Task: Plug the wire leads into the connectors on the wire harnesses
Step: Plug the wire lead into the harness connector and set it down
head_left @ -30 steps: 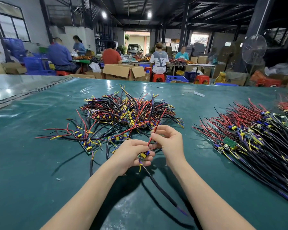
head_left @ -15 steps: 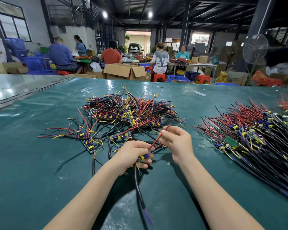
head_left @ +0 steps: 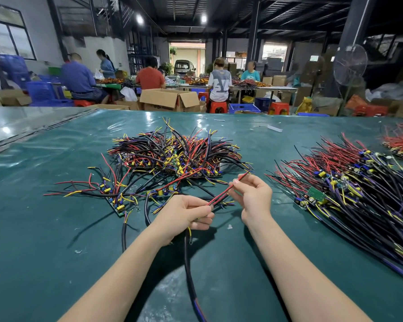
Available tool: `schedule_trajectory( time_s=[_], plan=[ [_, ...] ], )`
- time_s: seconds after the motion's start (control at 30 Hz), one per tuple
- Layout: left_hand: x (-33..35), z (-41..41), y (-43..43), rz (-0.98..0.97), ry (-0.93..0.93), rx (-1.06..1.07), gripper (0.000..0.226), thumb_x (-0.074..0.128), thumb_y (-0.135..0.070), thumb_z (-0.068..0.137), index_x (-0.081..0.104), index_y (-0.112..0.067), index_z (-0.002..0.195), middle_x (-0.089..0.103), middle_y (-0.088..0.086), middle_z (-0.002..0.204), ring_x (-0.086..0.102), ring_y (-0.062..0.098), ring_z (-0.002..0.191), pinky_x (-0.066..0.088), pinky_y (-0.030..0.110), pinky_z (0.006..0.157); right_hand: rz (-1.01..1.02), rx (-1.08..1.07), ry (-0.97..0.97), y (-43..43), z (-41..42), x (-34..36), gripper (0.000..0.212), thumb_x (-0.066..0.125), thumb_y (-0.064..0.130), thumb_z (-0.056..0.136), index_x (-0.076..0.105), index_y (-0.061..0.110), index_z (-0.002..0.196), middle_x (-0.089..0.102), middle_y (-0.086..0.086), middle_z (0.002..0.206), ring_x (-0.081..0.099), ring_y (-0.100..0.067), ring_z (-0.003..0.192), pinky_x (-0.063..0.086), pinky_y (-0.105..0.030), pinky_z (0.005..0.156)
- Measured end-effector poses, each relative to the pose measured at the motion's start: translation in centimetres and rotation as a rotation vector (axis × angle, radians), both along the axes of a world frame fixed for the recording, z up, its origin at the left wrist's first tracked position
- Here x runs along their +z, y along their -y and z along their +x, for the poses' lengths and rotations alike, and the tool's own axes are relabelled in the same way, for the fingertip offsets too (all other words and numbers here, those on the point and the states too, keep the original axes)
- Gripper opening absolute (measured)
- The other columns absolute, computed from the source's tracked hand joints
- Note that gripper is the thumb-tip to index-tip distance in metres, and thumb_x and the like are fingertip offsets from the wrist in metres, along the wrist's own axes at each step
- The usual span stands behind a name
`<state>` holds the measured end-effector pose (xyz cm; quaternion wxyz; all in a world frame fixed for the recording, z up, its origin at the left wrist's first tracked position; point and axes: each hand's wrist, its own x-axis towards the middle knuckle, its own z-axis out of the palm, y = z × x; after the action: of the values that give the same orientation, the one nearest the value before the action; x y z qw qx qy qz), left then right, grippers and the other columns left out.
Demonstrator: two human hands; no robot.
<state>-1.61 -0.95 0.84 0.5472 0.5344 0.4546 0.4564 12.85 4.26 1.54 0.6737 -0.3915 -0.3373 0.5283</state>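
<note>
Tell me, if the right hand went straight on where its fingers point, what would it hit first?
Probably the tangled pile of harnesses mid-table. The right hand, pinching a red wire, points away and leftward at the pile's near edge; depth is hard to judge.

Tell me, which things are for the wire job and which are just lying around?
For the job:
- left hand holding the thick black cable
- right hand pinching the thin red wire lead
- tangled pile of red, black and yellow wire harnesses
- fanned-out pile of harnesses on the right

Just lying about:
- small white scrap
- open brown cardboard box
- round wire-cage standing fan
</note>
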Motion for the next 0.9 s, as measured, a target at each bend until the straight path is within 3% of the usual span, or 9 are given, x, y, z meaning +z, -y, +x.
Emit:
schedule_trajectory(
  time_s=[0.1,0.3,0.57,0.77,0.9],
  plan=[
    [-0.2,0.0,0.1,0.0,-0.012,-0.005,0.012,0.057,0.001,0.087,0.066,-0.006,0.082,0.069,0.002,0.065,0.065,0.01,0.057,0.053,0.02,0.055,0.013,-0.025,0.02,-0.1,0.3,0.1,0.027,0.055,-0.016,0.081,0.054,0.008,0.069,0.055,-0.006,0.064,0.06,-0.008,0.05,0.051,-0.016,0.046],
    [-0.2,-0.1,0.0,-0.019,0.03,-0.029,0.01,0.057,-0.001,0.088,0.066,-0.005,0.084,0.07,0.002,0.067,0.066,0.01,0.059,0.053,0.02,0.054,-0.006,-0.007,-0.052,-0.5,0.8,0.3,0.026,0.051,-0.007,0.089,0.051,0.007,0.066,0.058,0.001,0.041,0.059,-0.008,0.038,0.05,-0.018,0.04],
    [-0.4,-0.2,0.0,-0.049,0.02,-0.062,0.013,0.053,-0.004,0.091,0.064,-0.005,0.084,0.07,0.0,0.066,0.064,0.008,0.056,0.054,0.02,0.056,0.093,-0.122,0.035,-0.5,1.5,0.1,0.029,0.055,-0.017,0.08,0.056,0.009,0.068,0.062,0.007,0.047,0.061,-0.002,0.047,0.049,-0.015,0.045],
    [-0.4,-0.3,0.3,-0.033,-0.003,-0.096,0.014,0.052,-0.003,0.091,0.064,-0.006,0.085,0.07,-0.001,0.068,0.064,0.008,0.059,0.054,0.02,0.055,0.032,-0.022,-0.102,-0.5,2.1,0.5,0.02,0.052,-0.005,0.089,0.055,0.007,0.073,0.063,0.002,0.047,0.063,-0.006,0.045,0.051,-0.017,0.044],
    [-0.3,-0.2,0.4,-0.001,-0.064,-0.113,0.019,0.049,0.001,0.091,0.064,-0.008,0.085,0.07,-0.005,0.073,0.066,0.005,0.064,0.055,0.02,0.056,-0.035,0.01,-0.142,-0.8,2.9,0.6,0.027,0.047,0.005,0.094,0.053,0.008,0.068,0.06,0.001,0.042,0.058,-0.007,0.038,0.049,-0.016,0.04]
  ],
)
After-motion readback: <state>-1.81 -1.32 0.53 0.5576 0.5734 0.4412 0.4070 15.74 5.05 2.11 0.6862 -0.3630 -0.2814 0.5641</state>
